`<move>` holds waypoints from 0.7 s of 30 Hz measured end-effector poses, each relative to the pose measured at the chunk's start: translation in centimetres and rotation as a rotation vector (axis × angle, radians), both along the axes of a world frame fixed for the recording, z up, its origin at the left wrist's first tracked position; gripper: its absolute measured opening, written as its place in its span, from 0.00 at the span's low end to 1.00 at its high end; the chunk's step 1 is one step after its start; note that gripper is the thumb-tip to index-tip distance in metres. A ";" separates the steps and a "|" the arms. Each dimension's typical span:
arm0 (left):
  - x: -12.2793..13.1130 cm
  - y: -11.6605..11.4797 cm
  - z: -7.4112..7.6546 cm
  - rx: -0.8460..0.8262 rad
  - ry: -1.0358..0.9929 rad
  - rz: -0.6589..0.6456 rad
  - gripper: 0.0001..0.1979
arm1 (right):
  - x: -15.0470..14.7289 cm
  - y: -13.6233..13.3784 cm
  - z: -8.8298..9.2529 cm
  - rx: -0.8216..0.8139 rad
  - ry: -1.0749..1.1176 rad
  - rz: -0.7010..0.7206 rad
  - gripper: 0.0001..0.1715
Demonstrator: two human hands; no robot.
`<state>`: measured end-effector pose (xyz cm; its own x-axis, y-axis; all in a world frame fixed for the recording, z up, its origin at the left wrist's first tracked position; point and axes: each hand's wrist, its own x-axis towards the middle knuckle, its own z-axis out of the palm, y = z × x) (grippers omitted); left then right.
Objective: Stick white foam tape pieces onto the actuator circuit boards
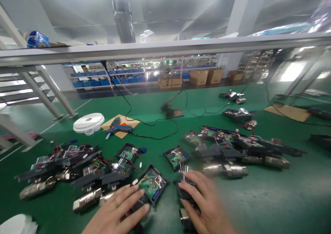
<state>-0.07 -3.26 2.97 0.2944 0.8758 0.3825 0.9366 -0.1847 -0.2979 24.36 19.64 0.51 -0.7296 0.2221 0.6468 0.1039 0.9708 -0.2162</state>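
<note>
My left hand [117, 210] lies flat at the bottom centre, fingers spread, resting on a black housing with a green circuit board [152, 185] and coloured wires. My right hand [204, 201] sits just to the right, its fingers curled over a black device part [186, 192] with a metal cylinder [184, 219] below it. Both hands are on the green table [271, 199]. More open black assemblies with boards and wires [103, 168] lie left of my left hand.
A row of similar assemblies with metal cylinders [232, 151] lies to the right. Farther back are a blue glue gun [117, 127] on cardboard, white tape rolls [88, 122], a black stand [170, 110] with cables, and cardboard boxes [204, 76] behind a metal rail.
</note>
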 end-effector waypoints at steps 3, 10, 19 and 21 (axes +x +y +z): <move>0.6 1.8 -1.7 0.142 0.104 -0.008 0.25 | -0.1 0.6 0.3 -0.005 0.011 0.066 0.20; 7.8 7.7 -2.5 0.225 -0.130 0.515 0.26 | 0.4 2.1 0.3 0.050 0.071 0.148 0.18; 9.5 10.0 -3.0 0.207 -0.193 0.731 0.24 | 0.1 3.4 -0.9 0.113 0.078 0.184 0.15; 8.2 9.0 -3.5 0.189 -0.120 0.732 0.25 | 0.3 3.6 -1.5 0.121 0.075 0.198 0.22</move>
<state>8.13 5.72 -0.58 -0.3886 0.7481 0.5378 0.8286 0.5390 -0.1510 24.62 23.28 -1.03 -0.6997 -0.0027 0.7144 -0.1027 0.9900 -0.0968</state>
